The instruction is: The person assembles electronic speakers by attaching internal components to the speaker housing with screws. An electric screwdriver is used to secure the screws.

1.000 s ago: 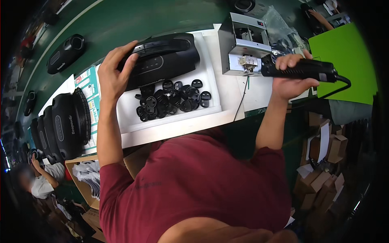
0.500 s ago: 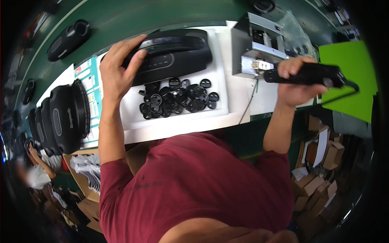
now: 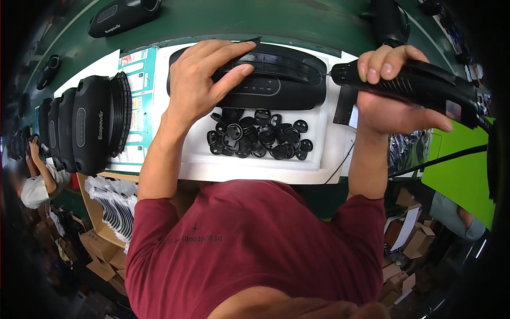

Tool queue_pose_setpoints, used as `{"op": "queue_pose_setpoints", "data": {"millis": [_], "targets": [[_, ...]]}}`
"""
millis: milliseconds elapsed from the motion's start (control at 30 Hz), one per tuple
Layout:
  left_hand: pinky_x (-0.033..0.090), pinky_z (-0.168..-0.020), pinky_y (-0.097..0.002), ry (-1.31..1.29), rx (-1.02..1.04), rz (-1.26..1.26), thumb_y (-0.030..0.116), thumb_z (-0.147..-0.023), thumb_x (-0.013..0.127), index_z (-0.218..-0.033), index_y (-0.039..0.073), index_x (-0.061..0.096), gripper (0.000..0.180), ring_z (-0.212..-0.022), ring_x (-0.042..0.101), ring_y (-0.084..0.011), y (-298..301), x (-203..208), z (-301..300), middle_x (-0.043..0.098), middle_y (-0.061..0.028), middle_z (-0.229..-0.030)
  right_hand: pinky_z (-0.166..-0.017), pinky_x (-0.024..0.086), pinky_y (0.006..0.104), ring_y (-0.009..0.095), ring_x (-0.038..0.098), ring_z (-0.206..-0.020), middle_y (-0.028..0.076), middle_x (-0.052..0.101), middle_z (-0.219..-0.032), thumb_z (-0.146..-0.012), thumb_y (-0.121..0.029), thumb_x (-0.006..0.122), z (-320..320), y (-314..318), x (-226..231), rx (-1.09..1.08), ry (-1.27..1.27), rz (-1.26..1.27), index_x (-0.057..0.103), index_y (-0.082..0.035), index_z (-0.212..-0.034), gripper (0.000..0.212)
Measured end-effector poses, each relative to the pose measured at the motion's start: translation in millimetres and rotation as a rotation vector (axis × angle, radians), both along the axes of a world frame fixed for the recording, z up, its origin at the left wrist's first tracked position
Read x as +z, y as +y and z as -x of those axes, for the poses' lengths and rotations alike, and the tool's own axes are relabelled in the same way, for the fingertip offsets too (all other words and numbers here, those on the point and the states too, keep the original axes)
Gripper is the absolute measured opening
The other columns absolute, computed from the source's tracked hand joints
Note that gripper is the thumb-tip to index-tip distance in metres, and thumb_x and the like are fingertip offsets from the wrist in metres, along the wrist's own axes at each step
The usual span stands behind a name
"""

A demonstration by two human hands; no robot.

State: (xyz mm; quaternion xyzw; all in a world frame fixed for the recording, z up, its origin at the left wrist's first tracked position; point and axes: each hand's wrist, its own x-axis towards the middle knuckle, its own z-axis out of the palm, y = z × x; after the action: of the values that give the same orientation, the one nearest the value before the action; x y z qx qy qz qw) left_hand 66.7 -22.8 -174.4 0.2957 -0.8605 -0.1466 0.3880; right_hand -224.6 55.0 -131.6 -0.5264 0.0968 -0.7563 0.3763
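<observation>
A black cylindrical speaker (image 3: 297, 94) with a carrying handle (image 3: 276, 69) lies in a white foam tray (image 3: 175, 154). Over its left part, my left hand (image 3: 204, 77) grips it, the thumb and fingers apart on either side of the handle's left end. My right hand (image 3: 390, 101) is wrapped around a black electric screwdriver (image 3: 425, 85), held nearly level. Its thin bit points left and meets the right end of the handle; the exact contact is too small to make out. Below the speaker, several small black caps (image 3: 255, 137) with two holes lie piled in the tray.
More black speakers (image 3: 90, 119) stand in a row at left, and another (image 3: 125, 16) lies on the green bench (image 3: 212, 18). Behind the screwdriver is a partly hidden metal box (image 3: 346, 106). A cable trails past a bright green panel (image 3: 459, 173). A co-worker (image 3: 45, 183) is at far left.
My right hand has brought the screwdriver from the metal box to the speaker's handle end. The view has shifted, and my left hand remains on the speaker.
</observation>
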Motion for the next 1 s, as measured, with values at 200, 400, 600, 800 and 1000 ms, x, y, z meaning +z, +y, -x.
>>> {"op": "queue_pose_setpoints", "data": {"millis": [200,400,600,800,1000], "targets": [[0.056,-0.087,-0.0384,-0.006,-0.014,0.016,0.033,-0.090,0.082,-0.119,0.013,0.081,0.035,-0.097,0.073,-0.0276,-3,-1,1,0.079,-0.0078,-0.105,-0.062,0.048,0.0340,0.018,0.054,-0.067,0.008,0.059,-0.083,-0.067,-0.109,0.038,4,-15,-8,0.018,0.049,-0.037,0.061,-0.002,-0.126,0.125],[0.056,-0.086,-0.0387,-0.041,-0.020,0.063,0.032,-0.090,0.082,-0.119,0.014,0.082,0.034,-0.096,0.073,-0.0278,1,5,5,0.078,-0.0083,-0.104,-0.059,0.046,0.0330,0.018,0.057,-0.067,0.006,0.058,-0.083,-0.074,-0.102,0.045,-1,-11,-17,-0.082,0.230,-0.127,0.061,-0.004,-0.118,0.108],[0.056,-0.090,-0.0373,-0.011,-0.001,-0.051,0.026,-0.092,0.081,-0.120,0.011,0.081,0.031,-0.102,0.073,-0.0292,9,1,5,0.079,-0.0092,-0.110,-0.067,0.047,0.0372,0.017,0.054,-0.071,0.005,0.058,-0.084,-0.075,-0.102,0.047,14,25,4,-0.017,0.092,-0.087,0.058,0.000,-0.137,0.119],[0.055,-0.096,-0.0370,-0.009,0.002,-0.075,0.023,-0.094,0.080,-0.124,0.010,0.080,0.033,-0.107,0.073,-0.0284,10,3,0,0.078,-0.0120,-0.114,-0.068,0.046,0.0373,0.020,0.054,-0.072,0.008,0.060,-0.087,-0.079,-0.103,0.040,94,131,-25,-0.445,0.038,-0.095,0.052,0.004,-0.144,0.125],[0.055,-0.097,-0.0362,-0.035,0.015,-0.136,0.020,-0.094,0.080,-0.125,0.009,0.079,0.033,-0.108,0.073,-0.0277,11,1,1,0.078,-0.0117,-0.116,-0.069,0.044,0.0357,0.019,0.053,-0.072,0.005,0.058,-0.083,-0.081,-0.098,0.048,98,139,-63,-0.653,0.039,-0.426,0.061,-0.004,-0.125,0.105]]}}
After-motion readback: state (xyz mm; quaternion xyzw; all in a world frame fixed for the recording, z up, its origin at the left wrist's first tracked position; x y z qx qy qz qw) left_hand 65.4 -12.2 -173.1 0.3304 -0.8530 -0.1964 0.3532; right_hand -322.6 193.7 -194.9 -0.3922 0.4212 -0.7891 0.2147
